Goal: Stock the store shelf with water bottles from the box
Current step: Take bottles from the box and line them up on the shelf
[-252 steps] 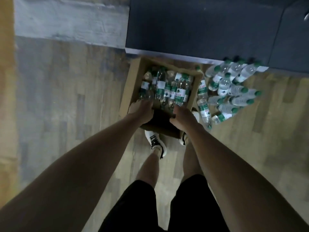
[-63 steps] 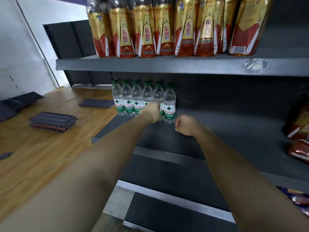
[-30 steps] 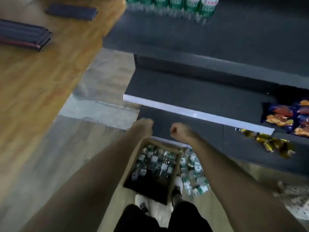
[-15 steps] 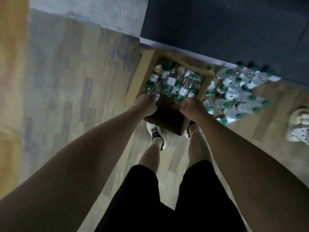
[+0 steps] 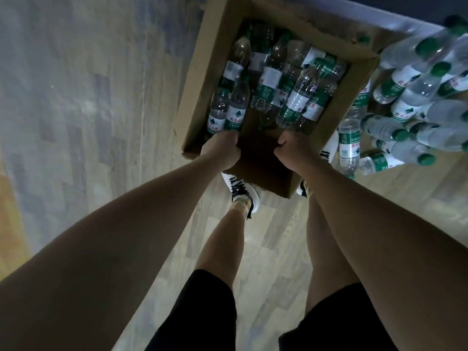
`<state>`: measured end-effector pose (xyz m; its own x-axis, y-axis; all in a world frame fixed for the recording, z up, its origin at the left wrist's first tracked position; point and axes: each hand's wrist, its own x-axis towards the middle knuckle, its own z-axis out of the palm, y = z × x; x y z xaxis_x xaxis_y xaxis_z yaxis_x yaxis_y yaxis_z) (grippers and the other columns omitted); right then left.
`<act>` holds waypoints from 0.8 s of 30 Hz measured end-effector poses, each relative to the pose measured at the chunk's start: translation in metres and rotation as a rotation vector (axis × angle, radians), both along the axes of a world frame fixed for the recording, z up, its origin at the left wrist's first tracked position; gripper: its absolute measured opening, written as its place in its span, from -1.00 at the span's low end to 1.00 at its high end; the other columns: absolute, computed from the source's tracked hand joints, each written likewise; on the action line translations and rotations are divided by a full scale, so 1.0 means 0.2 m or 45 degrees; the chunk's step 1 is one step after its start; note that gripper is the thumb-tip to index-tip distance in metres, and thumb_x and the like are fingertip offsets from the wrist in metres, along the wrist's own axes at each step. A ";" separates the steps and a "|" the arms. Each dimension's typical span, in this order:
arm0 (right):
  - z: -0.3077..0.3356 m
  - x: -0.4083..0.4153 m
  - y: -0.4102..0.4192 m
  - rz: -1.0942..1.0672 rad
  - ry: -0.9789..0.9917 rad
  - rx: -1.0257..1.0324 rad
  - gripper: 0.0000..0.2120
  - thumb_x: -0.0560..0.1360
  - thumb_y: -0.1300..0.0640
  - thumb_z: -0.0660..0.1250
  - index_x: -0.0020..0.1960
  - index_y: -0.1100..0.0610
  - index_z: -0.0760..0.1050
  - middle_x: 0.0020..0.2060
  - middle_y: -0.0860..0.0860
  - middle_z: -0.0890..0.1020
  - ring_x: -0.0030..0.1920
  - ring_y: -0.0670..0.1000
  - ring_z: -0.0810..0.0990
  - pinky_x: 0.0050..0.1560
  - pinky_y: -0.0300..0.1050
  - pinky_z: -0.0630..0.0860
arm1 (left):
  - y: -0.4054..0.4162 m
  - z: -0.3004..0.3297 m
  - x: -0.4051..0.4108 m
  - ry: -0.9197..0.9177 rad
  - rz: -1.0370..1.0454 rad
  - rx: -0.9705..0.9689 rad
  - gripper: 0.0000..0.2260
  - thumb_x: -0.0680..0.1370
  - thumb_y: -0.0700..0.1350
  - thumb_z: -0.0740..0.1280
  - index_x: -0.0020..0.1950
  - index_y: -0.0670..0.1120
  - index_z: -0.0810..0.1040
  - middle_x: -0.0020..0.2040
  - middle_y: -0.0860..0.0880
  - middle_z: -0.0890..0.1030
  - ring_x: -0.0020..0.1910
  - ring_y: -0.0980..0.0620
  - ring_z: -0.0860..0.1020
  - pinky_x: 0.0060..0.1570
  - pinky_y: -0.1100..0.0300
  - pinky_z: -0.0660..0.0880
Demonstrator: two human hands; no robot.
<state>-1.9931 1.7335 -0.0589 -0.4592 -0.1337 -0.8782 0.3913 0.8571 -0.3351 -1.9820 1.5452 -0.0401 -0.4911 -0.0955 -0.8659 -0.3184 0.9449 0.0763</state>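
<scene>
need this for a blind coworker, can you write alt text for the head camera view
Seen from above, a person's left hand and right hand reach into a cardboard box of green-labelled water bottles on a wooden floor. More bottles lie heaped on the floor to its right.

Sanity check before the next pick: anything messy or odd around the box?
Yes. A heap of water bottles lies loose on the wooden floor right of the cardboard box, tipped every way. Inside the box, bottles are jumbled, not upright. No spill shows.
</scene>
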 end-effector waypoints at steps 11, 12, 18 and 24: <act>-0.70 -0.06 -0.16 -0.111 0.124 0.030 -0.58 0.53 -0.01 0.35 0.32 0.13 0.39 0.15 0.11 0.55 0.13 0.14 0.57 0.10 0.11 0.56 | 0.05 -0.64 -0.12 0.025 0.072 0.059 -0.82 0.58 -0.14 0.23 0.17 -0.10 0.50 0.07 -0.10 0.55 -0.06 -0.09 0.50 -0.18 0.10 0.42; -0.75 -0.06 -0.19 -0.144 0.140 0.016 -0.54 0.53 -0.03 0.35 0.35 0.11 0.36 0.17 0.11 0.55 0.13 0.14 0.57 0.09 0.12 0.57 | 0.02 -0.68 -0.14 0.028 0.082 0.050 -0.80 0.58 -0.15 0.23 0.18 -0.09 0.49 0.08 -0.10 0.55 -0.06 -0.09 0.50 -0.18 0.10 0.42; -1.00 -0.18 -0.36 -0.420 0.189 0.101 -0.30 0.56 -0.18 0.31 0.49 0.20 0.17 0.33 0.17 0.47 0.30 0.18 0.49 0.14 0.00 0.45 | -0.10 -0.84 -0.20 0.134 0.098 -0.018 -0.73 0.59 -0.16 0.24 0.29 -0.03 0.47 0.15 -0.10 0.58 0.07 -0.14 0.57 -0.13 0.07 0.49; -1.13 -0.27 -0.45 -0.726 0.112 0.289 -0.43 0.60 0.00 0.32 0.48 0.19 0.19 0.32 0.16 0.48 0.26 0.18 0.52 0.12 0.07 0.49 | -0.14 -0.96 -0.23 0.186 0.103 -0.011 -0.73 0.60 -0.13 0.24 0.30 -0.01 0.49 0.15 -0.12 0.60 0.05 -0.14 0.58 -0.15 0.09 0.48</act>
<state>-2.0473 1.6430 -0.2840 -0.4752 0.3402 -0.8115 0.7880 0.5748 -0.2205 -2.0286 1.5178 -0.2314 -0.6021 -0.1468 -0.7848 -0.3794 0.9175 0.1194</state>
